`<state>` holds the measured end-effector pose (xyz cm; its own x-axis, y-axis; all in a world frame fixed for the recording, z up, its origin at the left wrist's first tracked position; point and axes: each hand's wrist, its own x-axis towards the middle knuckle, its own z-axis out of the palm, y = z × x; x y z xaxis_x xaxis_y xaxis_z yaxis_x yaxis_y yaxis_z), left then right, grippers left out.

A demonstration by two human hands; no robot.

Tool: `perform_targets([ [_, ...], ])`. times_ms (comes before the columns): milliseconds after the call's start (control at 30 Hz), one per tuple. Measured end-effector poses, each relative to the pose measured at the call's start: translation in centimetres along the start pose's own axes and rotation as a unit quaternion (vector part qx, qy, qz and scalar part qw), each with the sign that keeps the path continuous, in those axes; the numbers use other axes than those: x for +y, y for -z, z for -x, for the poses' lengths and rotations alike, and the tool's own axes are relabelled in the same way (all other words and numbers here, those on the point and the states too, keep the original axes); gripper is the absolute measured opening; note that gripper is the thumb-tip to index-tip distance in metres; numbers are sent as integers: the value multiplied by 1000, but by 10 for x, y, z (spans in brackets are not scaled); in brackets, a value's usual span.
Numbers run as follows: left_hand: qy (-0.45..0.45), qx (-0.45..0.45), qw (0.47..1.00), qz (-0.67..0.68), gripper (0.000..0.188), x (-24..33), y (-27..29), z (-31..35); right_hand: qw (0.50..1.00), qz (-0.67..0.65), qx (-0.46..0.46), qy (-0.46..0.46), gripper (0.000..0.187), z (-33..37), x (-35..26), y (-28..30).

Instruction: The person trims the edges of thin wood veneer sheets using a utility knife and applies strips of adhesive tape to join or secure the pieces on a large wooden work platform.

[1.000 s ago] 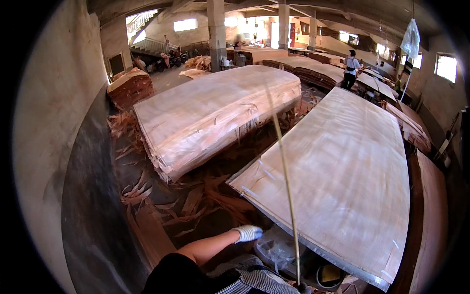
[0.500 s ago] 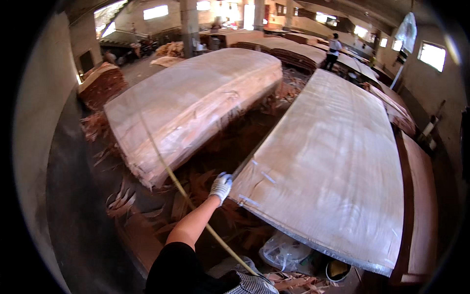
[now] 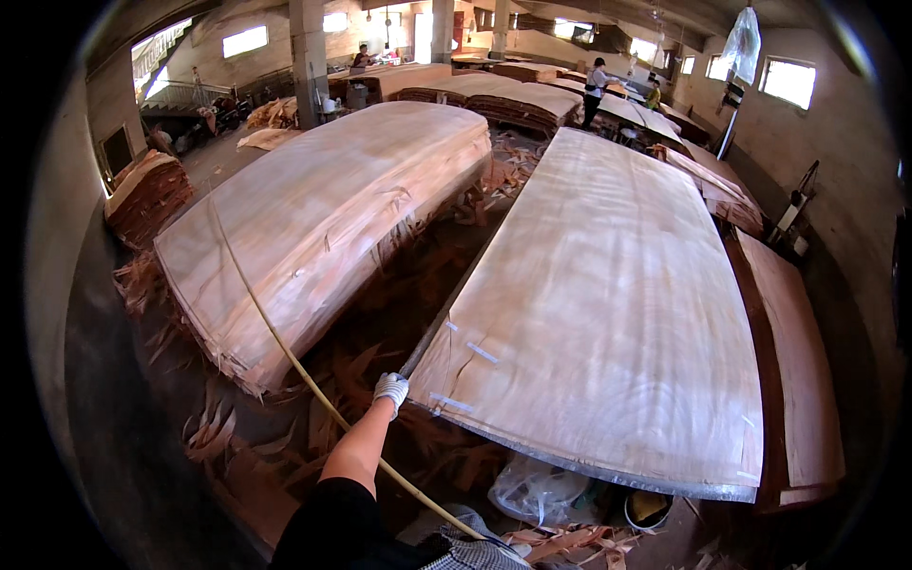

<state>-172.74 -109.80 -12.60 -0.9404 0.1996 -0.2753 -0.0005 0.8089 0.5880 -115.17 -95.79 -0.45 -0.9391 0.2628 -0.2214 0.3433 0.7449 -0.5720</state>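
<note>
The gloved left hand [image 3: 390,391] is partly curled at the near-left corner of the veneer sheet [image 3: 608,313], which lies on the metal-edged counter [image 3: 665,485]; whether it grips, I cannot tell. A slender stick [image 3: 404,480] passes behind the forearm.

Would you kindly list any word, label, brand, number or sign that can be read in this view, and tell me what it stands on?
There is no readable text.
Large wood sheet by the gloved left hand: pale tape strips, no legible writing.
Stack of wood sheets: none legible.
Clear plastic bag and bucket: none legible.
Far background: too small to tell.
</note>
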Motion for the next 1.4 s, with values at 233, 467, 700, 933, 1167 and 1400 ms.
perform_targets([
  [233, -102, -143, 982, -65, 37, 21, -2, 22, 1000, -20, 11, -20, 21, 1, 0, -1],
  [467, 35, -73, 992, 97, 49, 18, -13, 1, 998, -38, 17, -37, 22, 4, -1, -2],
  [700, 69, -143, 980, 119, 57, 11, -35, -21, 996, -66, 24, -58, 24, 10, 3, -7],
  [933, 141, -241, 792, 543, 39, 14, -29, -41, 982, -183, 52, -18, 26, 10, 53, -43],
  [1167, 227, -198, 887, 350, 56, 55, 27, 10, 997, -7, 60, -57, 17, 19, -14, -6],
  [1400, 129, -233, 879, 396, 45, 59, 42, 19, 995, -21, 71, -66, 17, 13, -21, -1],
])
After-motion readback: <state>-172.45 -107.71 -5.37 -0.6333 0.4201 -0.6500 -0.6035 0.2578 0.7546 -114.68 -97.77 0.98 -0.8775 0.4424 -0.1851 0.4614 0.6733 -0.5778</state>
